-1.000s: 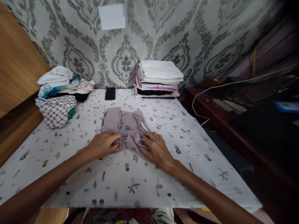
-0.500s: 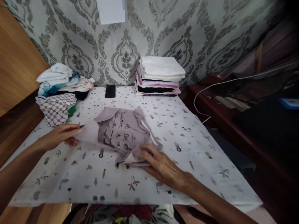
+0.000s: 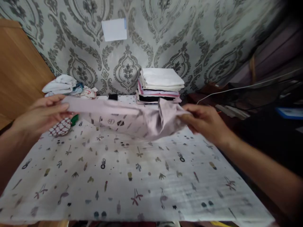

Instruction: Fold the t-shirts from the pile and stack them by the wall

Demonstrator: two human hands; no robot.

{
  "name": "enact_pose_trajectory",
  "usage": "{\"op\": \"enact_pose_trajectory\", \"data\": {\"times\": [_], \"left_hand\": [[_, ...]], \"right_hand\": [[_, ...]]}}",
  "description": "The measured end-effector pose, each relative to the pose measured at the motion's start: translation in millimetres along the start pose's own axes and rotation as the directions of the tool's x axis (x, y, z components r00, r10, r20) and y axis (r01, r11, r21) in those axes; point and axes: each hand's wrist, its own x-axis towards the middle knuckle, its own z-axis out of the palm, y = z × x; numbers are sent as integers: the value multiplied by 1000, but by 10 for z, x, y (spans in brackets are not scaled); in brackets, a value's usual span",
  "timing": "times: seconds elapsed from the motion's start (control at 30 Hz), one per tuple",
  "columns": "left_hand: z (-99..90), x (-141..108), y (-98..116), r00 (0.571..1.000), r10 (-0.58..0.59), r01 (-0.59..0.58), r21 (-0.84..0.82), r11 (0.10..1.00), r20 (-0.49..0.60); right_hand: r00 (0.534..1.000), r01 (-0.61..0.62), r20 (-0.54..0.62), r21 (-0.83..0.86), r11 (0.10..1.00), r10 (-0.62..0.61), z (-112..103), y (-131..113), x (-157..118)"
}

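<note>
A mauve garment (image 3: 127, 118) with dark printed marks is stretched in the air above the table, slightly blurred by motion. My left hand (image 3: 48, 110) pinches its left end between thumb and fingers. At the other end, my right hand (image 3: 203, 121) grips a bunched part of the cloth. Between the hands the garment sags a little, with folds crumpled toward the right. It partly hides the far edge of the table and the things lying there.
The table has a white printed cover (image 3: 113, 183). At the back stands a folded clothes stack (image 3: 162, 83). A loose clothes heap (image 3: 61, 85) lies at the back left, near a black phone (image 3: 113, 96). A white cable (image 3: 248, 88) runs on the right.
Both hands have lifted the mauve garment off the table and spread apart, pulling it out sideways. The view has tilted upward, showing more wall.
</note>
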Motion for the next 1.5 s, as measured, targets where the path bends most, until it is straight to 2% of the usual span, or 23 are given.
{"op": "enact_pose_trajectory", "data": {"times": [0.07,0.17,0.23,0.3,0.37,0.43,0.5,0.57,0.6,0.63,0.7,0.77,0.83,1.0,1.13,1.17,1.27,1.3,1.33,1.4,1.43,1.47,1.5], "left_hand": [[159,281,158,997,67,-63,-102,993,36],[374,666,402,985,165,-159,-129,979,40],[439,819,566,973,231,-228,-137,964,7],[421,855,686,956,294,-292,-161,943,-12],[341,783,711,943,332,-328,-203,923,-13],[237,629,612,952,305,-292,-238,926,17],[147,425,390,980,185,-164,-222,961,78],[94,189,71,986,12,10,-131,991,167],[84,64,-111,971,-73,90,-65,994,228],[82,-62,-298,942,-148,151,13,988,300],[96,-300,-651,852,-292,244,164,956,435],[108,-489,-928,775,-382,301,238,924,503],[95,-598,-1095,733,-421,341,246,907,535],[-44,-608,-1186,621,-475,415,252,874,624],[-142,-613,-1234,598,-514,393,335,857,615],[-165,-607,-1244,566,-533,362,391,846,629],[-233,-511,-1193,406,-624,223,590,776,668],[-241,-454,-1140,381,-644,158,639,752,663],[-226,-390,-1072,388,-648,77,677,732,656],[-89,-273,-914,506,-551,-140,694,706,663],[48,-233,-843,569,-463,-255,682,686,679],[236,-209,-790,656,-302,-371,644,669,692],[469,-201,-764,684,-177,-434,590,681,707]], "right_hand": [[998,-54,-40,88,995,57,-59,-72,393],[977,-121,-144,232,965,157,-91,-202,905],[971,-61,-206,271,961,120,-122,-322,1092],[969,76,-246,281,957,-4,-174,-430,1108],[947,230,-277,227,946,-164,-232,-470,959],[912,323,-282,49,945,-297,-269,-402,680],[914,299,-231,-175,938,-334,-262,-217,322],[946,248,-150,-232,941,-287,-205,63,-65],[963,238,-71,-231,943,-261,-162,222,-254],[973,225,7,-238,945,-230,-113,383,-433],[976,204,128,-254,945,-177,-13,670,-744],[966,219,198,-268,938,-169,69,868,-973],[957,242,228,-281,929,-180,116,958,-1114],[961,227,214,-241,944,-176,153,898,-1238],[949,153,312,-302,941,-55,164,795,-1311],[936,150,353,-339,929,-23,149,766,-1323],[886,140,456,-426,894,79,67,668,-1275],[876,120,469,-444,888,116,47,636,-1219],[872,103,470,-456,884,140,44,611,-1138],[894,104,432,-460,882,120,120,598,-905],[911,131,406,-456,880,75,208,617,-757],[927,173,374,-460,871,14,327,652,-593],[932,226,359,-471,853,-48,471,703,-421]]}}
